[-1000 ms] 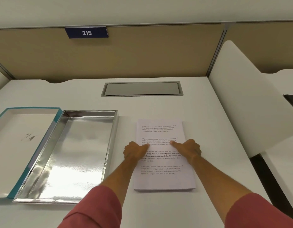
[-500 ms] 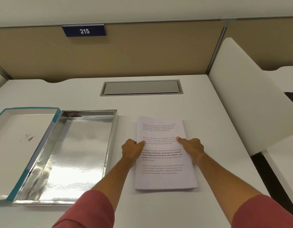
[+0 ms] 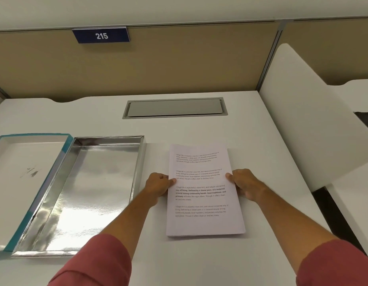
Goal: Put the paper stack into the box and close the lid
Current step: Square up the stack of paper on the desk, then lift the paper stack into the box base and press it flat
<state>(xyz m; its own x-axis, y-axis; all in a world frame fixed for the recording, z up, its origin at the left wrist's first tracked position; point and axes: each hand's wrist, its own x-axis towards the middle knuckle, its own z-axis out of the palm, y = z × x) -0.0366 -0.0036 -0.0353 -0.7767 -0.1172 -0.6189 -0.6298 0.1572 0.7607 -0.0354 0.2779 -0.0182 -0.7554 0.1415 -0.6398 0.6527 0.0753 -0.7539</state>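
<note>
A white paper stack (image 3: 203, 203) with printed text lies flat on the desk, right of centre. My left hand (image 3: 158, 185) grips its left edge, thumb on top. My right hand (image 3: 244, 183) grips its right edge the same way. To the left lies the open box (image 3: 92, 195), a shallow tray lined with shiny silver foil, with nothing in it. Its lid (image 3: 24, 182) lies upside down beside it at the far left, white inside with a teal rim.
A grey cable hatch (image 3: 174, 108) is set into the white desk (image 3: 199, 261) behind the paper. A beige partition with a "215" sign (image 3: 101, 36) stands at the back. A white divider panel (image 3: 311, 124) rises at the right.
Both hands have slid outward from the middle of the top sheet to the stack's left and right edges and have taken hold there. The stack has not moved.
</note>
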